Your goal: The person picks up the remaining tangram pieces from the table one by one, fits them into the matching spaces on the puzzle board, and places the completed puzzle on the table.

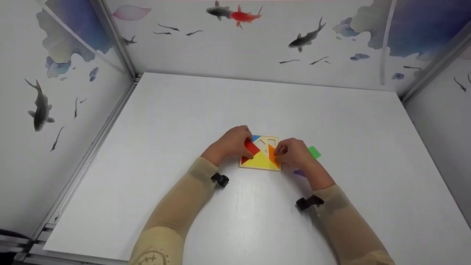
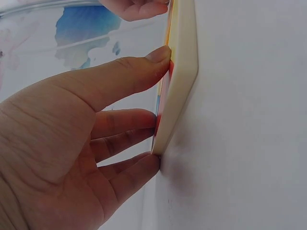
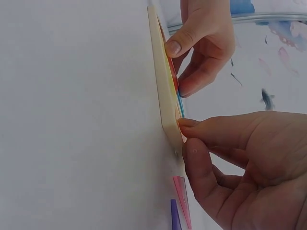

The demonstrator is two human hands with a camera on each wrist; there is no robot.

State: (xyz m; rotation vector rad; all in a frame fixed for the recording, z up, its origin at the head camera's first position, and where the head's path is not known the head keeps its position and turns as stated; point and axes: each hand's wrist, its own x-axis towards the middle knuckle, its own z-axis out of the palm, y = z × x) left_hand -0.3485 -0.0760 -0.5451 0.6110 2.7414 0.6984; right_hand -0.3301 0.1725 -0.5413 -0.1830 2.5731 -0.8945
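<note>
A square wooden tangram board (image 1: 257, 169) lies flat on the white table, with yellow (image 1: 260, 162), red (image 1: 252, 148) and blue (image 1: 255, 138) pieces in it. Pale cut-out recesses show in its upper right part. My left hand (image 1: 232, 141) holds the board at its left side; its thumb rests over the red and yellow pieces and its fingers reach the far edge. At the right edge, my right hand (image 1: 296, 152) pinches an orange tangram piece (image 1: 272, 151) between thumb and forefinger, with the piece lying over the board. My fingertips partly hide it.
To the right of the board lie a green piece (image 1: 314, 152) and a purple piece (image 1: 300, 172), partly behind my right hand. A pink piece (image 3: 182, 200) shows in the right wrist view. White panels printed with fish enclose the table (image 1: 184, 106).
</note>
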